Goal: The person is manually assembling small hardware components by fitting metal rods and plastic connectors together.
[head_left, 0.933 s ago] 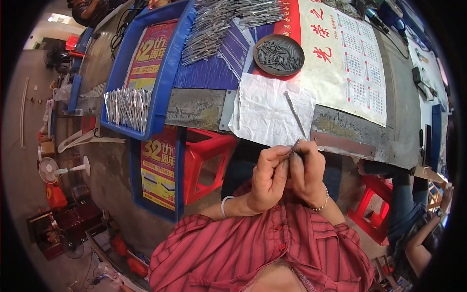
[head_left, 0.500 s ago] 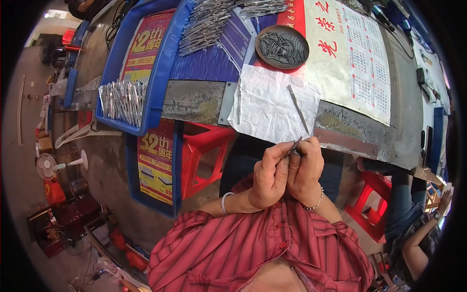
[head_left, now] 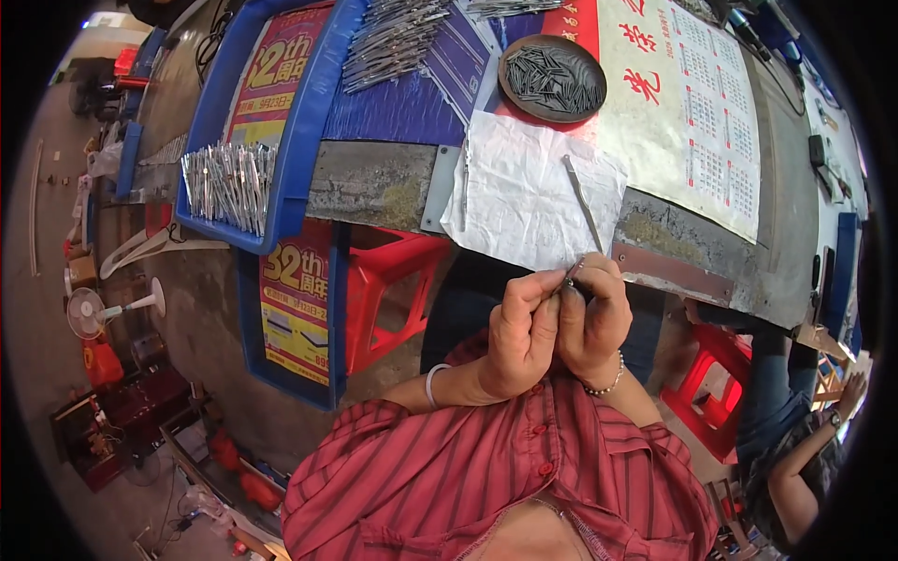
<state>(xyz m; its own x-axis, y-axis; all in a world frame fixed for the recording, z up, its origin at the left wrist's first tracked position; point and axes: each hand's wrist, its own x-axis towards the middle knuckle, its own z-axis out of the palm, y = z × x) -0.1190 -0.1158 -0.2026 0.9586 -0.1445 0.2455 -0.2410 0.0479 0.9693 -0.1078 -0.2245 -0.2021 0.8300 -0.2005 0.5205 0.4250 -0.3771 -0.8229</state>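
Note:
Both hands meet just off the table's near edge, fingertips together. My left hand (head_left: 519, 327) is closed in a pinch on a small dark metal piece (head_left: 572, 273). From the other side my right hand (head_left: 599, 313) pinches the same piece, its fingers curled. Most of the piece is hidden by the fingers. Beyond them, a slim grey metal strip (head_left: 582, 198) lies on a crumpled white sheet (head_left: 514, 196), its near end close to my right fingertips. Behind the sheet stands a round brown bowl (head_left: 554, 116) of small dark metal pieces (head_left: 552, 75).
Left on the table, a blue tray (head_left: 292, 178) holds many slim silvery metal pieces (head_left: 229, 187); more lie in a pile (head_left: 393, 42) behind. A calendar sheet (head_left: 692, 122) covers the right side. Red stools (head_left: 388, 290) stand below. Another person's arm (head_left: 804, 458) shows at far right.
The whole view has shifted slightly. My hands stay together at the table edge, and the fingers around the small metal piece have moved a little.

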